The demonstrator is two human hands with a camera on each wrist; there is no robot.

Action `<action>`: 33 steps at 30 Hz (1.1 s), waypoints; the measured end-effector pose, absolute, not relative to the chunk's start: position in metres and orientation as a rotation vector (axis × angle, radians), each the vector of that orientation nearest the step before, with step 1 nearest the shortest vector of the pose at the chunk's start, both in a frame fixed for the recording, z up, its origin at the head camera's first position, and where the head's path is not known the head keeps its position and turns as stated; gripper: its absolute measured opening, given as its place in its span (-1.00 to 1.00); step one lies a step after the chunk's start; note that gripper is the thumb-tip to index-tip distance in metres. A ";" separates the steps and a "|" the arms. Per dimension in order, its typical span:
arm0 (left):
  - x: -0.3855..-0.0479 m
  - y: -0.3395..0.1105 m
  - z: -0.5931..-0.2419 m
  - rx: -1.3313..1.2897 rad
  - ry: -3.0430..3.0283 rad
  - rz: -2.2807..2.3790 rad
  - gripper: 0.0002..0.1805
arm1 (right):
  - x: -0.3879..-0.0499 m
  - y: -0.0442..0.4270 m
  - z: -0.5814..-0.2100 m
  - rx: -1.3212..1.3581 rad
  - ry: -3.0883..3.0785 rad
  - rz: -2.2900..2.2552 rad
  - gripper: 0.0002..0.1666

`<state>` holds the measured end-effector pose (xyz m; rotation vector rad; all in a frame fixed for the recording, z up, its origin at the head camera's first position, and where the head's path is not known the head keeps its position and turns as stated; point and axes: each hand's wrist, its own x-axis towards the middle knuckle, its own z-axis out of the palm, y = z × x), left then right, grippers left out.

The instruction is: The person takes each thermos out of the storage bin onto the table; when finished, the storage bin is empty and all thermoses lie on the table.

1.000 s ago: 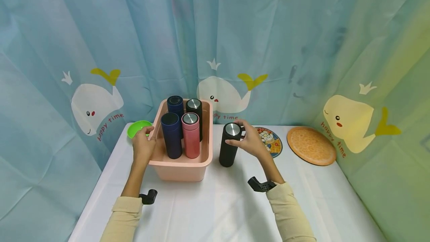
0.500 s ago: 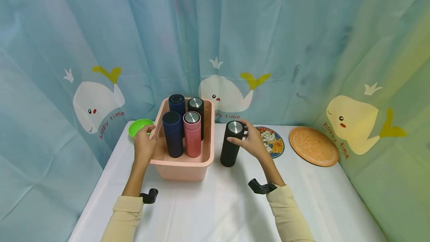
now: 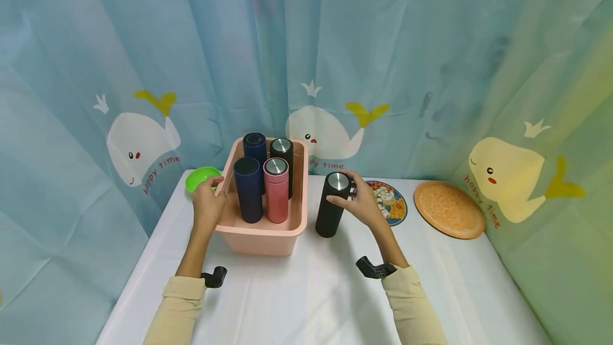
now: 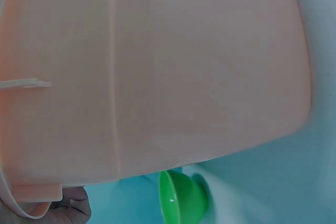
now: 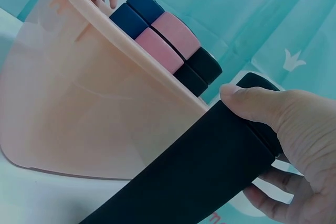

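Observation:
My right hand [image 3: 356, 199] grips a black thermos bottle [image 3: 329, 216] near its silver-topped lid, thumb on the near side. The bottle is upright, just right of a pink plastic bin [image 3: 261, 242]; whether its base touches the table I cannot tell. In the right wrist view the thumb presses close under the lid of the black bottle [image 5: 194, 156]. My left hand [image 3: 208, 206] holds the bin's left rim, its fingers curled over the edge. Inside the bin stand two navy bottles [image 3: 248, 193], a pink bottle [image 3: 276, 196] and another black bottle [image 3: 281, 146] behind it.
A green bowl [image 3: 201, 176] sits behind my left hand, at the table's back left. Behind my right hand lies a patterned round mat [image 3: 390, 204], with an orange-brown round mat [image 3: 449, 210] farther right. A whale-print curtain [image 3: 239, 57] encloses the white table [image 3: 297, 302].
The head view shifts slightly, so everything sits a little farther right in it. Both hands keep their holds, and the bottle stays beside the bin.

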<state>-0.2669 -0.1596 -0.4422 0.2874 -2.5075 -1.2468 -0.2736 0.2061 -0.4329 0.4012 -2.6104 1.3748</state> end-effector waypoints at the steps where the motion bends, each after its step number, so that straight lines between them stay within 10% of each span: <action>1: -0.267 -0.159 -0.442 0.289 -2.509 -1.244 -0.56 | -0.273 0.206 -0.433 0.403 -2.611 1.371 -0.06; 33: -0.266 -0.160 -0.444 0.272 -2.489 -1.248 -0.55 | -0.276 0.207 -0.432 0.464 -2.500 1.492 -0.05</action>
